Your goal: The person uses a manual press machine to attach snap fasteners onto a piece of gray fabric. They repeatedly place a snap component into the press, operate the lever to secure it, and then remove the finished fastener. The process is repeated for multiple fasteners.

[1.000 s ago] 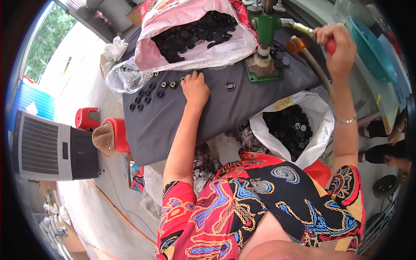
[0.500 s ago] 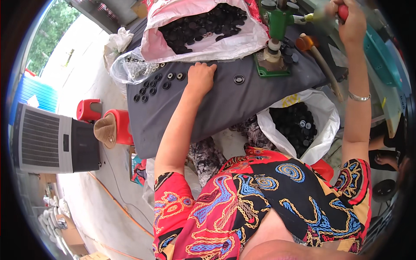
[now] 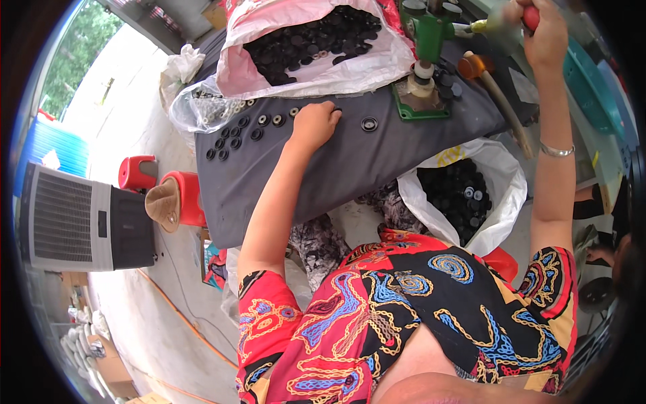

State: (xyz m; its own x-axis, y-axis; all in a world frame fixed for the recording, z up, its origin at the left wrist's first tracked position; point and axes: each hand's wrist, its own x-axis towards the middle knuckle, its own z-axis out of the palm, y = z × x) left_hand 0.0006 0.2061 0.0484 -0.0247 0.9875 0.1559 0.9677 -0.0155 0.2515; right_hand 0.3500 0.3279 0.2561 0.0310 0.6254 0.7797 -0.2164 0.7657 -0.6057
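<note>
— What's changed since a second ago?

— The right hand (image 3: 544,34) has gone up with the red lever handle (image 3: 531,16) of the green press (image 3: 425,34); a second ago it sat lower and nearer. Its fingers are wrapped tight round that handle. The left hand (image 3: 313,124) has barely shifted along the bench (image 3: 350,168), knuckles up, fingers curled down on the cloth beside the row of black rings (image 3: 239,131); whether they pinch one I cannot tell.

— So where does that leave the work?

— By my guess the press stands open between strokes, and one lone ring (image 3: 369,124) lies just right of the left hand, short of the press base.

— And the stock?

— A pink-and-white sack (image 3: 269,67) of black parts lies open at the far edge, a white bag (image 3: 501,175) of more hangs below the near edge by the knee, and a clear bag (image 3: 195,108) of small metal bits sits at the left corner.

— The room?

— Pale concrete floor, a red stool (image 3: 192,195) with a tan hat (image 3: 161,202) against it, a grey-and-white fan unit (image 3: 81,219), greenery outside
</note>
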